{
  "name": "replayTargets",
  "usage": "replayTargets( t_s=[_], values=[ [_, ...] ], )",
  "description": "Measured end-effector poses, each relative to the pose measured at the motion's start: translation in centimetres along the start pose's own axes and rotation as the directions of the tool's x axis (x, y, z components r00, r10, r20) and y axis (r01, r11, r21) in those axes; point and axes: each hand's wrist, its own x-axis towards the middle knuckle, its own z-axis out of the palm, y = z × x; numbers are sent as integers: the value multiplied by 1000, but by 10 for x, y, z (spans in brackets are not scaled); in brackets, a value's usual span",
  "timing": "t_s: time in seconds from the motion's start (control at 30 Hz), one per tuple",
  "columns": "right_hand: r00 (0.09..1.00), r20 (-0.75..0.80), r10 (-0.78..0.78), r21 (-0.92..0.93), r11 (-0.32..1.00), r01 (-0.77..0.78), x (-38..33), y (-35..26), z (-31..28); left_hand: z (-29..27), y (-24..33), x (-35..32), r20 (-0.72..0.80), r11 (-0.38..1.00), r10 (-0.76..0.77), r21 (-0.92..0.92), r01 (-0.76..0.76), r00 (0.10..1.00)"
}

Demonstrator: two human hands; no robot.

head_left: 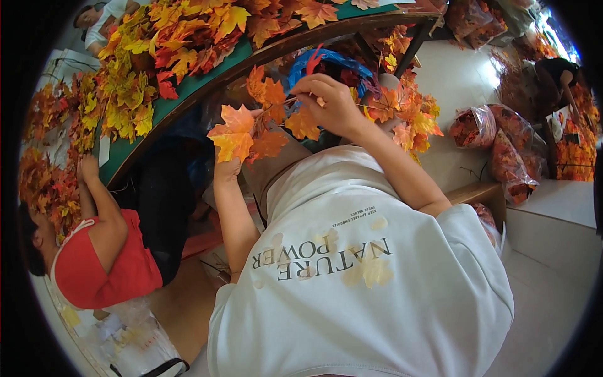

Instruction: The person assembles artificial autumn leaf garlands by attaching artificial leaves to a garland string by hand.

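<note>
An artificial maple leaf spray (237, 134), orange with some yellow, is held up in front of my lap. My left hand (227, 168) is closed on its left part, and the leaves cover most of those fingers. On the right, my right hand (331, 105) has bent fingers pinched at the thin stem of the same spray. Orange leaves hang between the two hands. Just beyond my right hand, a red leaf (314, 60) shows against a blue plastic bag (360, 68).
A green-topped table (168, 108) with heaped yellow, orange and red leaves curves across the far side. More orange leaves (411, 116) lie right of my lap. A person in red (113, 259) works at left. Clear bags of leaves (512, 147) stand on the floor at right.
</note>
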Motion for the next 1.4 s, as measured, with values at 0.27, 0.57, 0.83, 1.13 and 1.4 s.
replayTargets(
  t_s=[0.27,0.57,0.83,1.13,1.4],
  values=[
    [803,378,461,-72,879,-470,-15,-32,27,32,-4,7,-146,975,66,-203,-95,987],
    [575,143,806,593,395,-702,-17,-8,32,36,-1,7,-63,978,-66,-202,52,996],
    [717,-52,695,638,576,-511,-9,2,18,49,4,-4,-22,974,4,225,1,1000],
    [754,-256,605,704,651,-284,-15,6,21,56,26,9,-8,873,25,487,-17,1000],
    [890,-329,316,448,882,-147,-35,15,31,74,36,10,-385,853,397,491,-179,833]
  ],
)
